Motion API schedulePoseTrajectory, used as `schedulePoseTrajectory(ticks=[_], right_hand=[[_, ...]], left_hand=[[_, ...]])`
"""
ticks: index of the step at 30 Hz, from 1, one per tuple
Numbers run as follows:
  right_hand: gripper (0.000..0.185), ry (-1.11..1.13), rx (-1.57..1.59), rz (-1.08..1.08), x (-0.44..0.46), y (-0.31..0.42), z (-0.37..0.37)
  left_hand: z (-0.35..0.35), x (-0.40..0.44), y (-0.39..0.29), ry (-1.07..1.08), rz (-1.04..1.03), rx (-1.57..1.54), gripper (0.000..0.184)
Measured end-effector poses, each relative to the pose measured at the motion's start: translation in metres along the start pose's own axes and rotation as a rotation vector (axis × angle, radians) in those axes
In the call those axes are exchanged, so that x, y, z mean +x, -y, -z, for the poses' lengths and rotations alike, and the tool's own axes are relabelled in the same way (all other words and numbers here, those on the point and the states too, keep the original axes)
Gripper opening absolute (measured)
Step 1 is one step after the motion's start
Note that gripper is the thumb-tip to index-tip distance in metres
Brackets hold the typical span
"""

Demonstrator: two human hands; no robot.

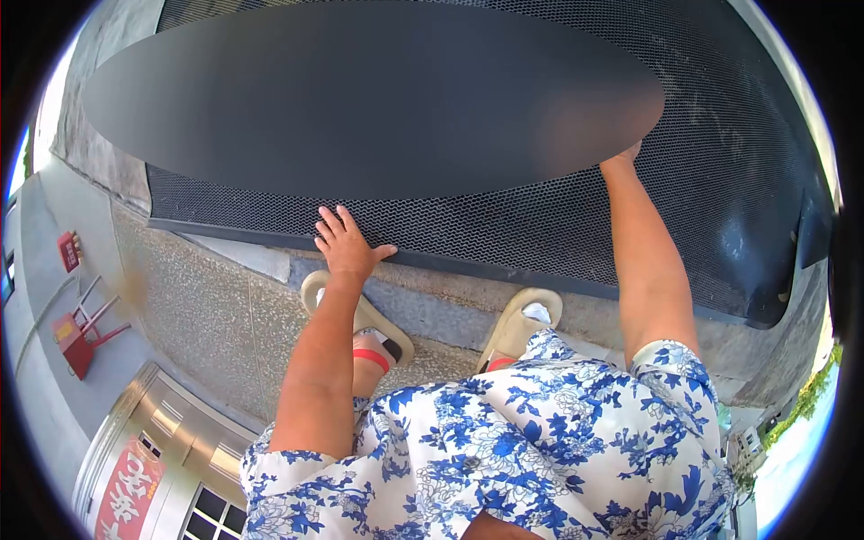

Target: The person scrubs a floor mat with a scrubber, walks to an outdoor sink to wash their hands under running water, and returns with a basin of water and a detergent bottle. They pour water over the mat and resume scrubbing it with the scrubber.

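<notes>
A large black mat (504,238) with a honeycomb-like mesh and a raised plain border stretches out in front of me. My left hand (346,245) is over the mat's near border, palm down with fingers and thumb spread; it holds nothing. Whether it presses on the mat or hovers just above I cannot tell. My right arm reaches farther forward over the mat. Of my right hand (627,155) only a small part by the wrist shows, since a blurred oval covers its fingers and much of the mat's middle.
My feet in beige slippers (520,328) stand on the speckled paving (202,297) by a stone edge. At the left are a red stool (74,346), a red box (68,252) on a wall and a doorway with a red banner (130,490). Greenery (801,409) shows at the right.
</notes>
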State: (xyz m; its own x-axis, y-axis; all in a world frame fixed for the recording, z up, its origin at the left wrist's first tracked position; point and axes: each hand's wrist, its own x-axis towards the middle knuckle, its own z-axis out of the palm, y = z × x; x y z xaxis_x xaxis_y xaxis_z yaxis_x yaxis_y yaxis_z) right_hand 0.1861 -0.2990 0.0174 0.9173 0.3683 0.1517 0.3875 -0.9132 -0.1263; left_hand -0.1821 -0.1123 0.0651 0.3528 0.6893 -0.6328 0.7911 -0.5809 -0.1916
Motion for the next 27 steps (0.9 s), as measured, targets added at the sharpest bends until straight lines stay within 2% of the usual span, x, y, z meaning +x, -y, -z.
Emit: schedulePoseTrajectory(ticks=[1, 2, 4, 5, 6, 8, 10, 11, 12, 13, 14, 15, 16, 18, 19, 21, 23, 24, 26, 27], right_hand=[[0.030, -0.003, -0.010, -0.116, -0.003, 0.005, 0.002], [0.032, -0.002, 0.058, 0.036, -0.023, 0.022, -0.003], [0.042, 0.191, 0.257, 0.491, -0.084, 0.074, 0.009], [0.045, 0.314, 0.369, 0.630, -0.117, 0.099, 0.015], [0.040, 0.452, 0.470, 0.747, -0.145, 0.119, 0.024], [0.040, 0.314, 0.491, 1.104, -0.176, 0.140, 0.013], [0.014, 0.287, 0.497, 1.181, -0.142, 0.150, 0.004], [0.017, 0.167, 0.473, 1.093, -0.102, 0.150, -0.007], [0.021, 0.032, 0.426, 0.944, -0.057, 0.147, -0.008], [0.023, -0.015, 0.223, 0.749, -0.012, 0.139, -0.021], [0.022, 0.085, 0.113, 0.419, 0.026, 0.131, -0.026], [0.025, 0.146, 0.133, 0.203, 0.048, 0.131, -0.025], [0.027, 0.105, 0.046, 0.259, 0.052, 0.133, -0.026], [0.027, 0.049, 0.133, 0.301, 0.025, 0.147, -0.024], [0.030, 0.057, 0.249, 0.403, -0.001, 0.154, -0.028], [0.036, 0.155, 0.447, 0.750, -0.068, 0.174, -0.011], [0.035, 0.406, 0.476, 1.105, -0.128, 0.185, 0.015], [0.033, 0.304, 0.473, 1.313, -0.142, 0.189, 0.013], [0.031, 0.263, 0.504, 1.307, -0.115, 0.195, -0.011], [0.031, 0.166, 0.476, 1.156, -0.082, 0.200, -0.018]], left_hand=[[-0.003, 0.001, 0.002, 0.003, -0.006, 0.004, 0.125], [-0.005, 0.003, 0.002, 0.002, 0.006, -0.011, 0.125], [-0.006, 0.002, 0.002, -0.036, -0.008, -0.040, 0.125], [-0.007, 0.002, 0.003, -0.033, -0.010, -0.069, 0.126], [-0.007, 0.000, 0.004, -0.034, 0.006, -0.069, 0.126], [-0.006, 0.002, 0.003, -0.021, -0.005, -0.073, 0.126], [-0.010, 0.003, 0.005, -0.010, 0.009, -0.066, 0.126], [-0.012, 0.004, 0.006, -0.020, -0.005, -0.093, 0.125], [-0.013, 0.003, 0.007, -0.031, -0.016, -0.123, 0.124], [-0.012, 0.003, 0.007, -0.041, -0.022, -0.122, 0.125], [-0.012, 0.000, 0.006, -0.038, -0.005, -0.129, 0.125], [-0.010, 0.003, 0.005, -0.025, -0.005, -0.115, 0.124], [-0.009, 0.004, 0.006, -0.006, -0.006, -0.105, 0.124], [-0.011, 0.002, 0.007, -0.038, -0.005, -0.160, 0.124], [-0.010, 0.003, 0.006, -0.019, 0.002, -0.155, 0.124], [-0.002, 0.004, 0.005, 0.048, 0.006, -0.138, 0.124], [-0.006, 0.004, 0.007, 0.037, 0.002, -0.151, 0.123], [-0.007, 0.004, 0.008, 0.025, -0.010, -0.153, 0.123], [-0.006, 0.010, 0.010, 0.018, -0.010, -0.148, 0.123], [-0.007, 0.007, 0.009, 0.024, -0.006, -0.148, 0.123]])
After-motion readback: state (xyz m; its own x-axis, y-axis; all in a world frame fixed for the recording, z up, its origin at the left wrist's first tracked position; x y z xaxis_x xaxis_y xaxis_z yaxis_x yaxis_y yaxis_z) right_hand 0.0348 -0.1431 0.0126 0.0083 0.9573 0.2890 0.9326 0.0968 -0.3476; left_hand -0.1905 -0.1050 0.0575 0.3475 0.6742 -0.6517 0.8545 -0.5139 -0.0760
